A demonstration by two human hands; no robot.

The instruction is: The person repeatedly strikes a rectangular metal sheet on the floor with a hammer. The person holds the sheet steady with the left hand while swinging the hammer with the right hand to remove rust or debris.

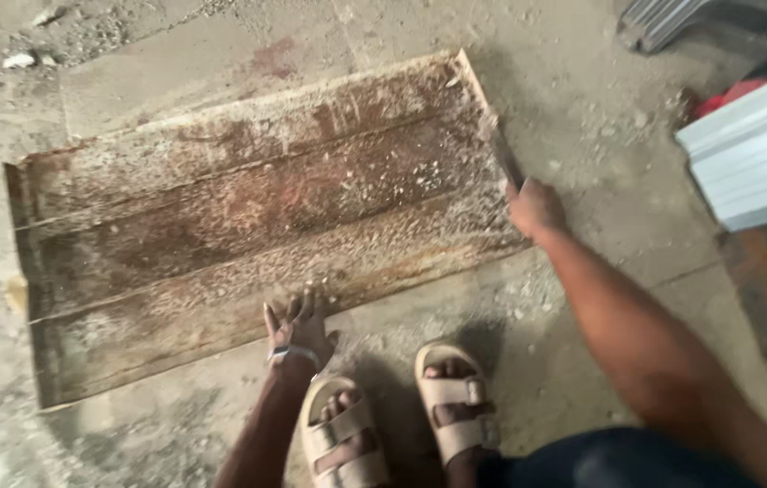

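Note:
A large rusty corrugated metal sheet lies flat on the concrete floor, dusted with pale debris. My left hand rests with fingers spread on the sheet's near edge; a band is on the wrist. My right hand is at the sheet's right edge, closed around a thin dark tool that runs along that edge; the tool is blurred and its kind is unclear. My feet in beige sandals stand just below the sheet.
Pale grey ribbed metal panels lie at the right, with something red behind them. More metal pieces sit at the top right. Rubble and dust cover the concrete floor.

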